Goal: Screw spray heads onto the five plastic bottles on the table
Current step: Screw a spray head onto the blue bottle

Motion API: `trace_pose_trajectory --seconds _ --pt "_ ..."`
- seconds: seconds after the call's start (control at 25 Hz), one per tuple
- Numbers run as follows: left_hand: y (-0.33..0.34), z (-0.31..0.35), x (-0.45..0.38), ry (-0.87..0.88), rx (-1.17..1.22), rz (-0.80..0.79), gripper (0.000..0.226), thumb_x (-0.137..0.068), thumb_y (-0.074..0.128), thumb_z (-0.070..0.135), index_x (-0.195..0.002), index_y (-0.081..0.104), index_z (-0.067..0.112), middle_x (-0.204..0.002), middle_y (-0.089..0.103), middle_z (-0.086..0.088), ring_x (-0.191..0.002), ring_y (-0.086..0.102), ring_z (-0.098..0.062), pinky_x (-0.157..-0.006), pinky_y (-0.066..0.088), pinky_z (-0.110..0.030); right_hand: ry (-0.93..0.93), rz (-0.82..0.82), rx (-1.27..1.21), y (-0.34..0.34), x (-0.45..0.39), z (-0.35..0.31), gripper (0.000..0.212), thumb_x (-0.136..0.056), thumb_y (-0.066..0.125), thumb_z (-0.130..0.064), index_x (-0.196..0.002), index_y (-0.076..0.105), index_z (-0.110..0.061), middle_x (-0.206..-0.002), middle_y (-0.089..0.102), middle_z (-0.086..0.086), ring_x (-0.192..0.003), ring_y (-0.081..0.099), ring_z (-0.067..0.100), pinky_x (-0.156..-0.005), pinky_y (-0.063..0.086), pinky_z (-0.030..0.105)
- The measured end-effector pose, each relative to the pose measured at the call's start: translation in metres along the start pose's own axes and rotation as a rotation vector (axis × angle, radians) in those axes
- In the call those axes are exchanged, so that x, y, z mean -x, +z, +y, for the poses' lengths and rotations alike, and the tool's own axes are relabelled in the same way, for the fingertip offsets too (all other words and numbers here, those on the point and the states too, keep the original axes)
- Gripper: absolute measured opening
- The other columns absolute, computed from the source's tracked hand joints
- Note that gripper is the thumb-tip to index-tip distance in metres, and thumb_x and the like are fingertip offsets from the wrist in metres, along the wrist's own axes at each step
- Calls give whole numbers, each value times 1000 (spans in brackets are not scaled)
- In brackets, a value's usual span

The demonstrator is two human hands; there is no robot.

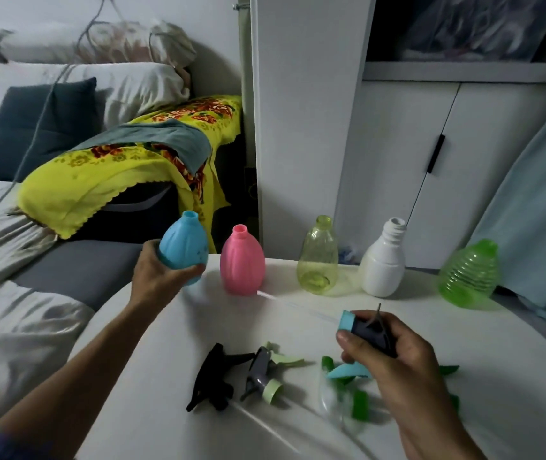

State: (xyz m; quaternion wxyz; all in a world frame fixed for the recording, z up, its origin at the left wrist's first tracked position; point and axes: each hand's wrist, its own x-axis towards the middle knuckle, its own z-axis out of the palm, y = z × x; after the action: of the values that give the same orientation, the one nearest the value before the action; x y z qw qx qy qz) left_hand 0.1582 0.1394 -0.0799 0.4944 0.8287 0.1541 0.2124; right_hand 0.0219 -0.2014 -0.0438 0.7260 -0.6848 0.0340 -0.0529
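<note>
My left hand [157,275] grips the base of a blue bottle [183,245] and holds it tilted above the left side of the white table [172,327]. My right hand [394,363] holds a grey spray head with a blue collar and blue trigger [363,333]; its thin clear tube points left toward the bottles. A pink bottle [242,260], a yellow clear bottle [318,257], a white bottle [385,260] and a green ribbed bottle [469,273] stand uncapped in a row at the back.
On the table front lie a black spray head [213,378], a grey one with pale green collar [263,373] and blurred green spray head parts [359,405]. A bed with a yellow cloth is to the left, white cupboards behind, a curtain at right.
</note>
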Motion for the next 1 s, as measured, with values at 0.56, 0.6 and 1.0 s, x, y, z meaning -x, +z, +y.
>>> trace_pose_trajectory --seconds 0.56,0.6,1.0 --pt "-62 75 190 597 -604 -134 101 -45 93 27 -135 48 12 -134 56 -10 -115 52 -36 -91 46 -49 -197 -151 5 -64 39 -53 42 -57 82 -29 -97 70 -22 -88 72 1 -68 67 18 -64 57 25" --pt "-61 75 190 599 -594 -141 102 -45 93 26 -135 49 12 -134 56 -10 -115 52 -36 -91 47 -50 -196 -168 17 -63 40 -52 41 -58 83 -28 -96 70 -20 -87 72 1 -70 67 18 -65 57 25" --pt "-32 85 203 788 -563 -285 100 -52 90 35 -139 46 14 -139 54 -8 -121 50 -32 -93 50 -47 -301 -247 264 -27 45 -25 40 -69 85 -12 -101 69 -28 -101 73 -12 -94 69 4 -77 51 11"
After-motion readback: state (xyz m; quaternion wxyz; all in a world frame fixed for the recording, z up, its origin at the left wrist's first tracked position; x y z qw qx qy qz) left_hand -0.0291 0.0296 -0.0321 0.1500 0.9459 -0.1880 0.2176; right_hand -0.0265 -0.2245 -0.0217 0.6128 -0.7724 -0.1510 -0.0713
